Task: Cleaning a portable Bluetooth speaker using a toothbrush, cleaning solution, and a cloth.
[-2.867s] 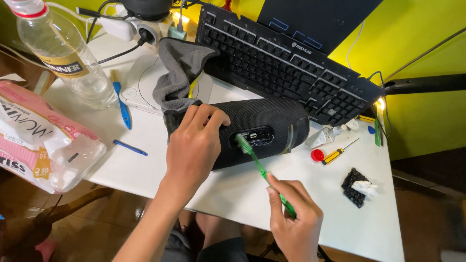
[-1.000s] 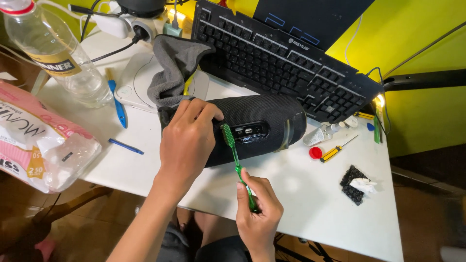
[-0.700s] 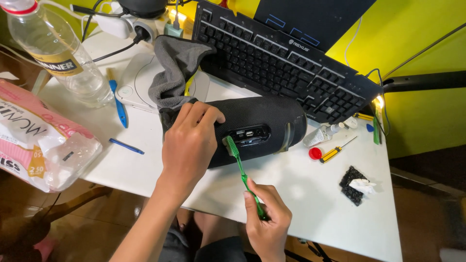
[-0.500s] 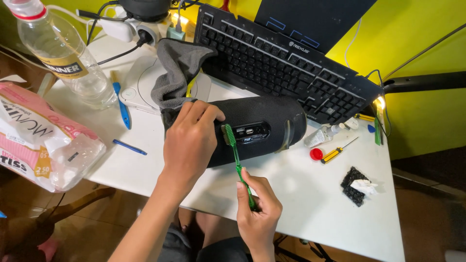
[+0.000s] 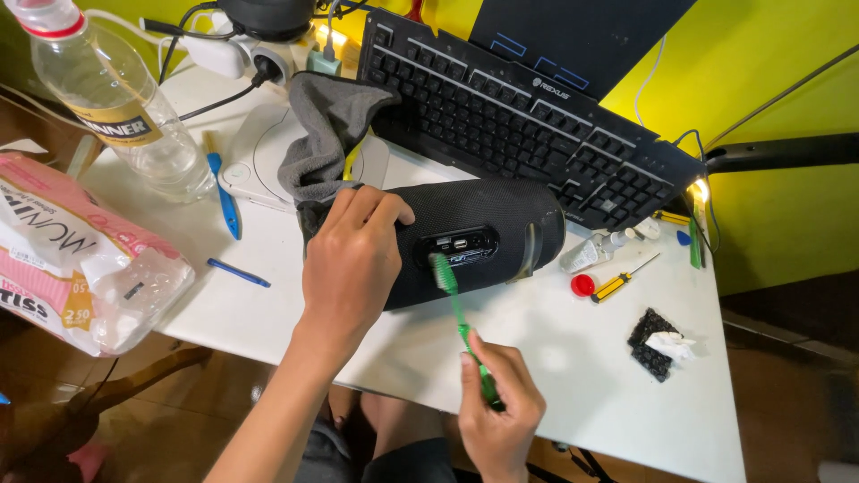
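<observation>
A black cylindrical speaker (image 5: 501,219) lies on its side on the white table (image 5: 591,376). My left hand (image 5: 353,259) rests over its left end and grips it. In my right hand (image 5: 501,411), near the table's front edge, is a green toothbrush (image 5: 458,313). Its bristle head touches the speaker's port panel (image 5: 458,246) at the lower left corner.
A black keyboard (image 5: 528,125) lies behind the speaker, a grey cloth (image 5: 327,134) to its left. A clear water bottle (image 5: 116,107), a blue pen (image 5: 224,192) and a pink tissue pack (image 5: 63,259) are at left. A small yellow screwdriver (image 5: 622,279), red cap (image 5: 582,284) and black pad (image 5: 653,344) lie right.
The brush head has shifted slightly right and down along the port panel, with small back-and-forth strokes. My left hand has stayed on the speaker.
</observation>
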